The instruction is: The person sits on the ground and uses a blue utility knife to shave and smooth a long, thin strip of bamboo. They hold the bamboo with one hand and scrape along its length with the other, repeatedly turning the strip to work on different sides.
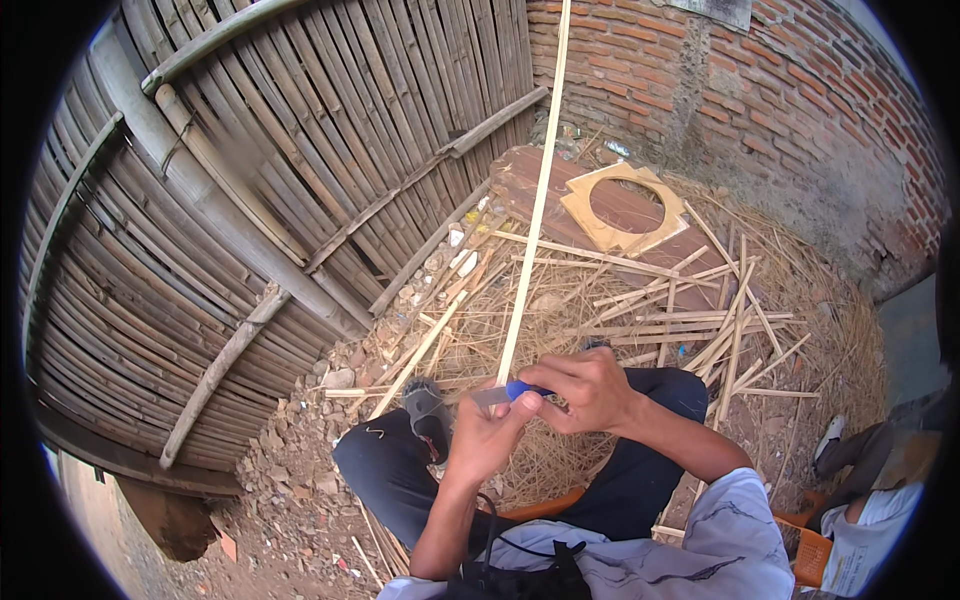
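A long pale bamboo strip (537,215) runs upward and away from my hands. My left hand (485,437) is closed around its near end. In my right hand (588,390) is a knife (522,390) with a blue handle, the fingers wrapped round it. Its grey blade points left across the near end of the strip, close to my left thumb. Whether the edge has entered the bamboo is too small to tell. Both hands are close together above my spread knees.
Cut bamboo strips (735,330) lie over straw and shavings ahead and to the right. A yellowish board with a round hole (580,205) rests on a brown panel (525,185). A bamboo wall (350,120) stands left, a brick wall (770,90) behind. Another person (860,450) is at the right.
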Demonstrator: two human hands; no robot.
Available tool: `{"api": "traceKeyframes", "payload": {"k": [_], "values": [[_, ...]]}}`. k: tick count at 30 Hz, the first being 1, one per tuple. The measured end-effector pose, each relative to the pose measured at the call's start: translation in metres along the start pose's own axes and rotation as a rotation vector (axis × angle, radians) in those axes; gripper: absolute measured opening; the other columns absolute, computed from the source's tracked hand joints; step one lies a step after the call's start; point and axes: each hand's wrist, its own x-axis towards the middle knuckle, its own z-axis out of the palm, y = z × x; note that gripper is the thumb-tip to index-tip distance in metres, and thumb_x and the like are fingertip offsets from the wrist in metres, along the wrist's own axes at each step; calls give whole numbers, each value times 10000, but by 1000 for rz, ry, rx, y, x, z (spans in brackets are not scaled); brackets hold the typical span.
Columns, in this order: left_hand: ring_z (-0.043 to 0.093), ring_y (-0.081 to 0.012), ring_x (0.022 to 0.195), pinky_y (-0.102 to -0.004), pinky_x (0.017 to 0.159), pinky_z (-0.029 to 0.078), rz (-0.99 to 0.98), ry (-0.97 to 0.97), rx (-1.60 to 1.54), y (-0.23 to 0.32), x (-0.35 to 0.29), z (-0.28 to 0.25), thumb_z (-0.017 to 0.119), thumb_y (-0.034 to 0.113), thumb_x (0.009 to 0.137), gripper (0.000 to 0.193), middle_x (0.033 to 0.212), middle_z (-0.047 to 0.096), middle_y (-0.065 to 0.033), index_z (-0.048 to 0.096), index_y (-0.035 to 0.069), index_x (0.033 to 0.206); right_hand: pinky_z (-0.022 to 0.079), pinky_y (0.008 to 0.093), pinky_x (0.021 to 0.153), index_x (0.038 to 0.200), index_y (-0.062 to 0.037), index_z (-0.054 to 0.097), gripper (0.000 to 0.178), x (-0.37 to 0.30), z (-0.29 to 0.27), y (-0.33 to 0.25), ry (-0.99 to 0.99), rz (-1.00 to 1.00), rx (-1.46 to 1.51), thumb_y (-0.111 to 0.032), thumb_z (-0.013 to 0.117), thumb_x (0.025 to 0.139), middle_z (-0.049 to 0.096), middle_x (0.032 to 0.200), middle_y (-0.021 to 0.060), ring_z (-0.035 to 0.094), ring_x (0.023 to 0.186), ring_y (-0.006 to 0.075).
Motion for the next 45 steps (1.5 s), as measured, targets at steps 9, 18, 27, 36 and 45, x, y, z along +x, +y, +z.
{"api": "traceKeyframes", "payload": {"k": [9, 18, 27, 36, 45], "values": [[310, -16, 524, -246, 478, 242, 122, -127, 107, -14, 0, -16, 674, 393, 1110, 413, 665, 392, 92, 444, 133, 885, 567, 346, 546, 1043, -101, 786, 257, 7, -14, 8, 59, 84, -81, -326, 842, 933, 783, 872, 60, 756, 663, 243], [331, -11, 552, -250, 499, 263, -137, -125, 68, -12, -26, -35, 537, 422, 1174, 490, 626, 410, 100, 492, 131, 782, 611, 366, 664, 1063, -9, 767, 270, 17, -40, 36, 247, 227, -107, -248, 834, 954, 800, 932, 150, 791, 769, 296], [360, -18, 607, -263, 529, 296, -27, -29, 251, -16, -28, -38, 579, 397, 1162, 475, 655, 401, 93, 547, 83, 807, 564, 374, 583, 1061, -63, 753, 272, 10, -24, 26, 92, 168, -28, -316, 805, 977, 761, 912, 79, 748, 705, 267], [417, -47, 685, -251, 578, 362, 273, 112, 411, -4, -16, -5, 866, 252, 975, 289, 721, 526, 56, 736, 6, 1050, 553, 374, 553, 1048, -86, 736, 302, -2, 9, 3, -23, 35, 75, -365, 809, 956, 721, 860, 60, 721, 659, 267], [417, -6, 666, -246, 568, 323, 261, 190, 532, 6, -16, 5, 728, 275, 1087, 297, 725, 528, 100, 687, -6, 998, 544, 370, 533, 1029, -35, 754, 329, -1, 6, -1, 40, 42, 21, -329, 847, 915, 722, 822, 89, 720, 636, 275]]}}
